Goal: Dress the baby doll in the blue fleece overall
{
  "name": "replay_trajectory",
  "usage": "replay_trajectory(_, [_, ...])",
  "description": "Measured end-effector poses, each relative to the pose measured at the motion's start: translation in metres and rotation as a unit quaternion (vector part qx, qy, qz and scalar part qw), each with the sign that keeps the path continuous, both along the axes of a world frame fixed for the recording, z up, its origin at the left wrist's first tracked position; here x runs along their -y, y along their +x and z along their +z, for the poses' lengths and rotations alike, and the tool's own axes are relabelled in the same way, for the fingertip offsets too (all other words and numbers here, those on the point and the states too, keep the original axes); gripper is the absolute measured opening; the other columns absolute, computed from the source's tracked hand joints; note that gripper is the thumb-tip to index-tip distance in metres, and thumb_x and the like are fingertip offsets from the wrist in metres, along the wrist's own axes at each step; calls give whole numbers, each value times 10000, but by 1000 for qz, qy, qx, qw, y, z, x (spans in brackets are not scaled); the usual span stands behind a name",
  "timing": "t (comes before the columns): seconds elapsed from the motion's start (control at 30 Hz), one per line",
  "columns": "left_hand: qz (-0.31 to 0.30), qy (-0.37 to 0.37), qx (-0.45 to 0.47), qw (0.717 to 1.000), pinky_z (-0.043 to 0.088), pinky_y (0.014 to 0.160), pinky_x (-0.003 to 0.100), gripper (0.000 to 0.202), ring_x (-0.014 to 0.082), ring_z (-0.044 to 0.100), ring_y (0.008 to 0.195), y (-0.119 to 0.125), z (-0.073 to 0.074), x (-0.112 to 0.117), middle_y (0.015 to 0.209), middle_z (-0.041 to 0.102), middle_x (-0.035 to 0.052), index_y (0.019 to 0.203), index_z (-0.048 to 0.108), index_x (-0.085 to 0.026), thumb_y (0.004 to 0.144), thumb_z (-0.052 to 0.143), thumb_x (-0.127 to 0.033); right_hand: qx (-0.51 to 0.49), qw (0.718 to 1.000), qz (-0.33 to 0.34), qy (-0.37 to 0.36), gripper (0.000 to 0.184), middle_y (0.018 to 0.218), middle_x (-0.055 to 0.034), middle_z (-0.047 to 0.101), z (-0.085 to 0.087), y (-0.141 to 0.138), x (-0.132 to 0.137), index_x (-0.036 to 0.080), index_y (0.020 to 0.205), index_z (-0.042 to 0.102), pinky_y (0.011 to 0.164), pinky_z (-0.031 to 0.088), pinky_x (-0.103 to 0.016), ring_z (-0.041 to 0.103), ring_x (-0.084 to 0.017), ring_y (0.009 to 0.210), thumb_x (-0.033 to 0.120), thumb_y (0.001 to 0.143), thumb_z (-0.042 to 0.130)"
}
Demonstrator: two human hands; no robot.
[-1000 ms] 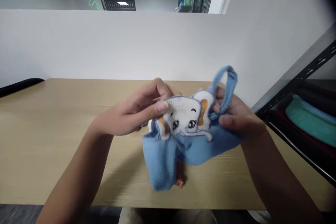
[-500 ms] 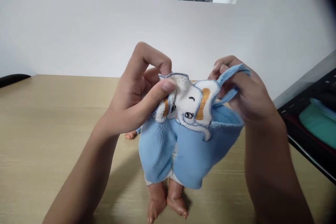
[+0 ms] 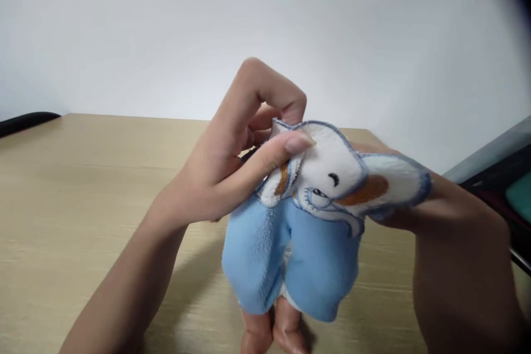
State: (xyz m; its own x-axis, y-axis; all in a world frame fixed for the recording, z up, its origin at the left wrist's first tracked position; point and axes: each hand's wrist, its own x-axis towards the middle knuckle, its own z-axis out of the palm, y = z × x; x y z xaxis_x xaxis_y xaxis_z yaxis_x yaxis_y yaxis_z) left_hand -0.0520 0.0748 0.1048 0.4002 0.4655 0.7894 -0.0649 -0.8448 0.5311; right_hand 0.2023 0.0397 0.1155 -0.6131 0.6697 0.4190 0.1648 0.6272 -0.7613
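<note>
Light blue fleece doll overalls (image 3: 321,265) are in the middle, with the doll's bare legs (image 3: 286,323) sticking out below. On their front is a white embroidered animal face (image 3: 332,149) with a brown-and-white ear that spreads to the right. My left hand (image 3: 232,149) is closed on the upper left edge of the overalls, thumb in front and bent fingers behind. Behind the ear flap, my right hand (image 3: 452,210) reaches into the right side of the garment. Its fingers are hidden by the cloth. The doll's upper body is hidden too.
The doll stands over a light wooden table (image 3: 83,221). A white partition (image 3: 145,55) rises behind it. At the right edge lies a dark rack or tray with a green item (image 3: 520,193). A black curved edge (image 3: 29,120) shows at the far left.
My right hand has moved down and behind the animal ear, and the blue strap loop around it is out of sight. The ear flap now spreads rightward. My left hand keeps its hold.
</note>
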Motion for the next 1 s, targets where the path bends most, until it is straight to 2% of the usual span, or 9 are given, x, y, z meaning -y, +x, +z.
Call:
replay_trajectory(0.07, [11, -7, 15, 1000, 586, 760, 284, 108, 156, 747, 931, 3, 0, 1, 1078, 586, 5, 1120, 603, -230, 1085, 605, -332, 50, 994, 94, -10, 361, 1190, -38, 786, 0, 5, -7, 260, 1285, 795, 1006, 618, -347, 763, -276, 1118, 402, 953, 815])
replay_trajectory(0.13, [6, 6, 29, 1000, 566, 778, 271, 49, 128, 712, 934, 5, 1, 0, 1090, 555, -3, 1088, 603, -219, 1084, 604, -268, 82, 990, 116, -7, 460, 1204, -42, 800, -2, 9, -11, 238, 1317, 780, 992, 622, -339, 776, -273, 1100, 340, 882, 892])
replay_trajectory(0.2, [3, 10, 31, 999, 541, 773, 251, 17, 104, 670, 914, 6, 3, -2, 1095, 531, -7, 1075, 602, -210, 1086, 598, -222, 107, 993, 46, 8, 452, 1198, -56, 820, -7, 10, -14, 226, 1270, 800, 990, 634, -342, 785, -272, 1092, 296, 841, 926])
replay_trajectory(0.3, [-31, -56, -17, 998, 491, 668, 200, 98, 72, 605, 745, 0, 6, -7, 943, 534, -26, 1134, 596, -218, 1115, 586, -314, 74, 995, -69, 9, 378, 1185, -64, 836, -13, 6, -14, 235, 1218, 827, 1018, 647, -374, 783, -277, 1119, 289, 855, 915])
replay_trajectory(0.43, [-123, -150, -128, 973, 463, 564, 220, 323, 109, 594, 677, -13, 11, -11, 831, 602, -9, 1127, 648, -214, 1040, 708, -519, -42, 996, -74, -20, 400, 1252, -29, 828, -16, -2, -9, 257, 1264, 811, 1108, 614, -392, 753, -276, 1244, 242, 875, 903])
replay_trajectory(0.6, [-115, -166, -145, 969, 431, 514, 250, 278, 116, 573, 613, -16, 13, -11, 756, 598, -26, 1020, 689, -224, 972, 810, -470, -79, 993, -77, -34, 353, 1278, -35, 826, -15, -2, -7, 242, 1279, 798, 1084, 624, -369, 761, -269, 1253, 266, 933, 864])
replay_trajectory(0.73, [-41, -121, -36, 991, 570, 719, 290, 253, 168, 697, 813, -8, 10, -12, 865, 674, -17, 976, 710, -231, 928, 865, -425, 8, 996, -12, -87, 497, 1330, -71, 797, -15, -3, -15, 208, 1360, 735, 1084, 625, -379, 744, -283, 1277, 351, 909, 884])
replay_trajectory(0.83, [-40, -117, 15, 992, 608, 796, 272, 252, 161, 731, 879, -2, 8, -11, 937, 720, -39, 1016, 718, -256, 883, 915, -342, 110, 980, 87, -141, 409, 1202, -68, 823, -18, -12, -20, 174, 1227, 764, 1022, 643, -335, 777, -257, 1163, 390, 901, 883])
replay_trajectory(1.0, [-99, -215, -69, 969, 627, 707, 240, 209, 180, 766, 843, -7, 12, -9, 906, 760, -31, 1028, 731, -252, 925, 866, -374, 69, 990, 125, -15, 126, 906, 1, 780, -24, -20, -14, 168, 942, 765, 845, 644, -220, 743, -155, 866, 259, 914, 848])
